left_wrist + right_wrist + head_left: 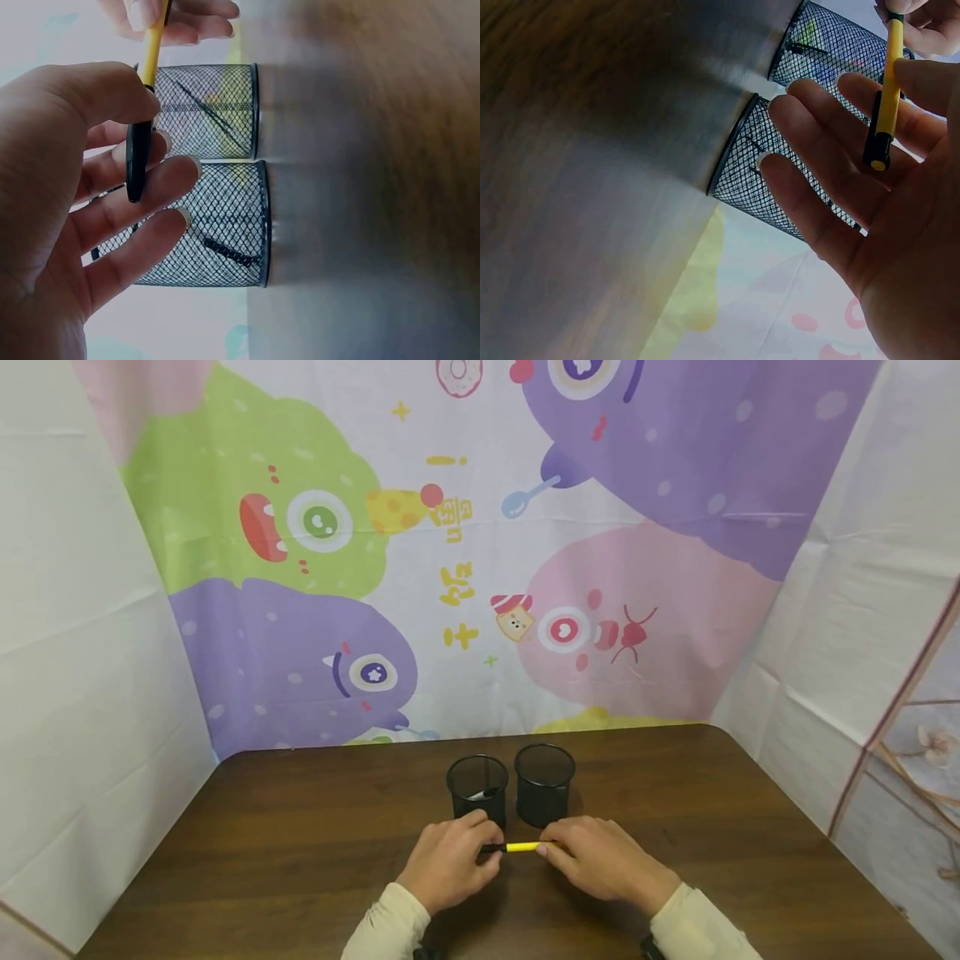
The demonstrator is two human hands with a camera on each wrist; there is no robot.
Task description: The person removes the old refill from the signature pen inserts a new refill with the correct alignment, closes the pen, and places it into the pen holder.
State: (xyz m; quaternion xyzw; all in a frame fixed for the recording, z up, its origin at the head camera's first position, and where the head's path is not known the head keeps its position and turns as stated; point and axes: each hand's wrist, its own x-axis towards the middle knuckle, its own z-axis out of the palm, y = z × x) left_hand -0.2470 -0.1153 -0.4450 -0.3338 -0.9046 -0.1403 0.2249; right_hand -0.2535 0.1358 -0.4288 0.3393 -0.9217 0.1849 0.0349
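A yellow pen (pixel 522 847) with a black end lies level between both hands, close above the table in front of the cups. My left hand (pixel 453 862) pinches its black end (pixel 138 161) between thumb and fingers, the other fingers spread loosely behind. At the opposite end, my right hand (pixel 603 858) pinches the yellow barrel (pixel 890 90); a black clip (pixel 874 124) runs along it there. Just beyond the hands stand two black mesh pen cups, the left cup (pixel 465 787) and the right cup (pixel 545 797). A dark-and-white pen-like thing (pixel 482 794) leans in the left cup.
The brown wooden table (pixel 300 827) reaches back to a cloth (pixel 480 693) printed with cartoon monsters. White sheets hang at the left (pixel 90 652) and right (pixel 840 610) sides. The two cups stand upright, side by side with a narrow gap.
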